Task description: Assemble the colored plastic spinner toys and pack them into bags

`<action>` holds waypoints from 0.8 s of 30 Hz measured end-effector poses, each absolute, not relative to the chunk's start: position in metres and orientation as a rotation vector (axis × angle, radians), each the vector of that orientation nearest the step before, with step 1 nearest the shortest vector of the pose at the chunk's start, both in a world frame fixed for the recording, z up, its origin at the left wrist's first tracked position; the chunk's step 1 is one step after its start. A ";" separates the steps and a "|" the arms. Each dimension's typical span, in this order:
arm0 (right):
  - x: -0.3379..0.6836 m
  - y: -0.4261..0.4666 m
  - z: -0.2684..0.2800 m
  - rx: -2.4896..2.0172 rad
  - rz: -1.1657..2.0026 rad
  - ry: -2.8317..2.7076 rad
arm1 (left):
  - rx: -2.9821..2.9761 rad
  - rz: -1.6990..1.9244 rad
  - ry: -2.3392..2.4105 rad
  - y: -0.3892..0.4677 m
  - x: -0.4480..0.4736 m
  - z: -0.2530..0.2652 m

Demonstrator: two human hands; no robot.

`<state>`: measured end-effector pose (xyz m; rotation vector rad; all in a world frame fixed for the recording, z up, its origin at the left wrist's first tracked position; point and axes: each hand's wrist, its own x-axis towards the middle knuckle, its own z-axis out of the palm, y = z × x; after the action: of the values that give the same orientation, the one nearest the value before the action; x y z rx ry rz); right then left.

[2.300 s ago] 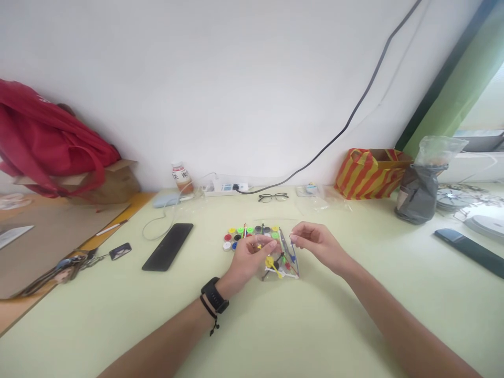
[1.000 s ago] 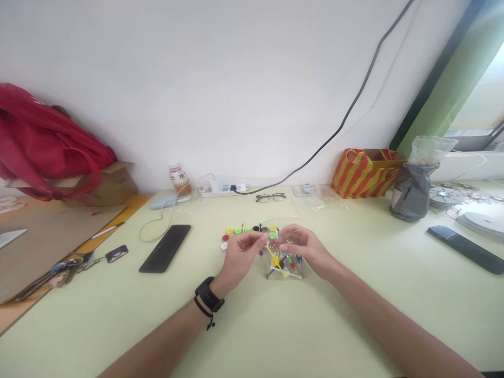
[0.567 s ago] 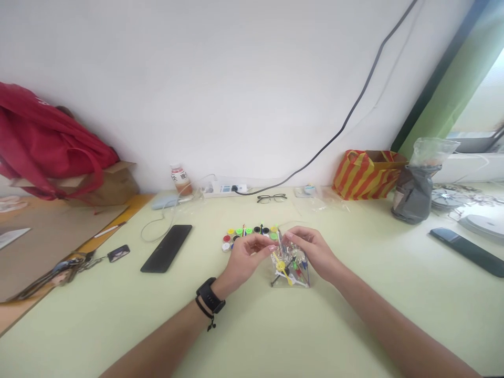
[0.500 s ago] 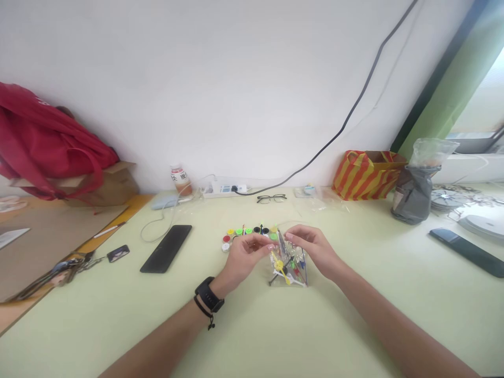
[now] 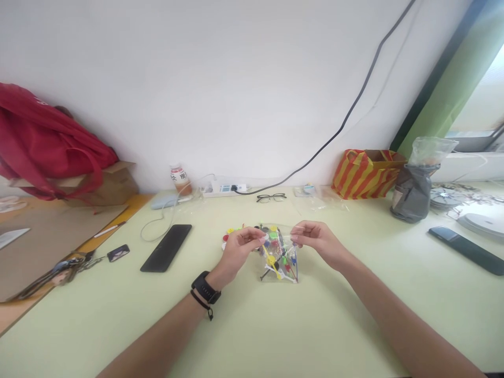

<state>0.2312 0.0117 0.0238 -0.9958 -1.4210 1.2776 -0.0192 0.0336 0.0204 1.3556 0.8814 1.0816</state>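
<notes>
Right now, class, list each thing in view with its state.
Clear bag, upright, mouth unclear.
Left hand, pinching clear bag.
Right hand, pinching clear bag.
Black device, flat, unlit.
Bottle, upright.
Eyeglasses, set down.
Power strip, black plug inserted.
Striped bag, standing, open.
Cardboard box, flap open.
Watch, worn.

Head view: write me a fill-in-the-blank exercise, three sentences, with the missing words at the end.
1. The black watch is worn on the person's ____ wrist.
2. In the clear bag held by the left hand and the right hand, the long part slanting down from the left fingers is coloured ____.
3. Of the striped bag and the red bag, the one resting on the cardboard box is the ____ one.

Missing words: left; yellow; red.
</notes>
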 end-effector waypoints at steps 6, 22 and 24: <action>0.223 0.006 0.026 -0.989 1.277 -1.518 | 1.428 1.043 0.823 0.036 -0.023 0.023; 0.219 0.008 0.018 -0.986 1.146 -1.413 | 1.409 1.092 0.776 0.047 -0.037 0.020; 0.216 0.007 0.017 -0.969 1.123 -1.417 | 1.412 1.114 0.776 0.046 -0.036 0.020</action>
<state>0.2164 0.0071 0.0168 -0.9694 -1.4174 1.1234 -0.0356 0.0463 0.0195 1.4119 0.7761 1.1144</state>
